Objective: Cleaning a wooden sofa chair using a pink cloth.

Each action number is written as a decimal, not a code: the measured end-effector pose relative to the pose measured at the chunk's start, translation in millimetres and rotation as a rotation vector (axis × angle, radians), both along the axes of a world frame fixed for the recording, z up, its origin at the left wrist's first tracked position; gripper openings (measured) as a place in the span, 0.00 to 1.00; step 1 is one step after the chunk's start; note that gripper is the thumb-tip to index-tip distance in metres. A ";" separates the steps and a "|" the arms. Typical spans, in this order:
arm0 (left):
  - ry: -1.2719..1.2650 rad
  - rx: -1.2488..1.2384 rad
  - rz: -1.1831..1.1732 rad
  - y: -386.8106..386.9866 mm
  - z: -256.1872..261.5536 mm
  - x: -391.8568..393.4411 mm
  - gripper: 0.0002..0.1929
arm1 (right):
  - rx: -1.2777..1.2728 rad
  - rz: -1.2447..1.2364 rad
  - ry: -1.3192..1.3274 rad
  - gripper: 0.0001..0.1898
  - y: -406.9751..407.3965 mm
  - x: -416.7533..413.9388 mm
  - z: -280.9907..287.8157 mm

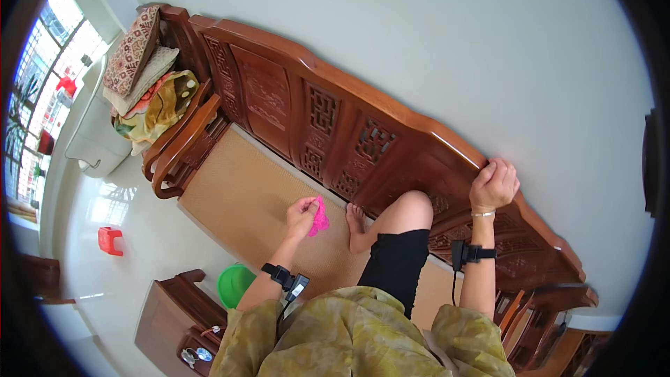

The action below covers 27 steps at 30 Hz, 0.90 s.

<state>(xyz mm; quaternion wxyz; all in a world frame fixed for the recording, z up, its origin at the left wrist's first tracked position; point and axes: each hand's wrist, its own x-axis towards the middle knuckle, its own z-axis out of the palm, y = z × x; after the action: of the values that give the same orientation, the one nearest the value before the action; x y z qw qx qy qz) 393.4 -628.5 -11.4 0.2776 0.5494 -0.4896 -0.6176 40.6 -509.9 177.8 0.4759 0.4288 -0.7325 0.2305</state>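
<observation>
A crumpled bright pink cloth [319, 218] is pinched between the thumb and fingers of my left hand [302, 217]. It hangs above the woven tan seat mat [235, 178] of a carved wooden sofa. My right hand [493, 187] is curled over the top rail [387, 107] of the sofa's backrest, close to the wall. Below the rail, the backrest has fretwork openings [323, 110] and a carved solid panel [260, 89]. My bare foot [356, 225] rests on the mat, near the backrest, with the knee bent.
Folded blankets [162, 107] and a patterned cushion [132, 55] are piled past the sofa's curved armrest [183, 141]. A green bucket [234, 285] stands beside the seat's front edge, near a dark wooden table [172, 314]. Farther off, a red plastic stool [110, 241] sits on the shiny floor.
</observation>
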 end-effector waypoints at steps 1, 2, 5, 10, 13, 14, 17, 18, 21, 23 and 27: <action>0.025 0.004 0.023 -5.2 -1.0 -7.3 0.09 | -0.001 -0.007 -0.003 0.04 -1.7 -2.5 -2.7; 0.025 0.005 0.045 -12.6 -2.6 -16.1 0.09 | -0.008 -0.008 -0.001 0.04 -0.4 -3.3 -4.5; 0.131 -0.049 0.159 -36.0 -3.3 -38.3 0.09 | -0.045 -0.020 0.050 0.05 -0.5 -4.8 -5.2; 0.366 -0.011 0.307 -68.0 24.7 -97.2 0.08 | -0.035 0.018 0.026 0.06 2.5 -4.2 -4.9; 0.196 -0.440 0.347 -93.4 -4.0 -122.6 0.07 | -0.020 0.044 0.034 0.06 1.1 -2.2 -7.0; 0.006 -0.573 0.362 -94.8 -10.7 -126.9 0.07 | -0.018 0.055 0.032 0.06 0.6 -2.5 -8.2; -0.115 -0.526 0.392 -92.3 -15.6 -144.2 0.06 | 0.004 0.050 0.051 0.06 5.5 -8.2 -9.4; -0.104 -0.560 0.419 -90.5 -22.6 -147.0 0.06 | 0.000 0.048 0.038 0.07 6.0 -7.6 -8.1; -0.134 -0.476 0.486 -90.5 -52.7 -139.2 0.06 | 0.010 0.077 0.013 0.07 2.7 -4.2 -7.6; -0.161 -0.378 0.492 -90.5 -68.3 -133.1 0.05 | 0.020 0.069 -0.072 0.07 0.9 0.3 -3.8; -0.057 -0.236 0.434 -93.0 -61.5 -143.2 0.06 | 0.039 0.539 -0.457 0.06 -5.4 19.3 25.6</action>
<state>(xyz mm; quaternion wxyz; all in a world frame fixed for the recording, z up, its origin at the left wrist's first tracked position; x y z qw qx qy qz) 250.1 -721.5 -72.8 0.4521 0.6227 -0.4365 -0.4662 59.8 -515.3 203.4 0.2137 0.5528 -0.6849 0.4239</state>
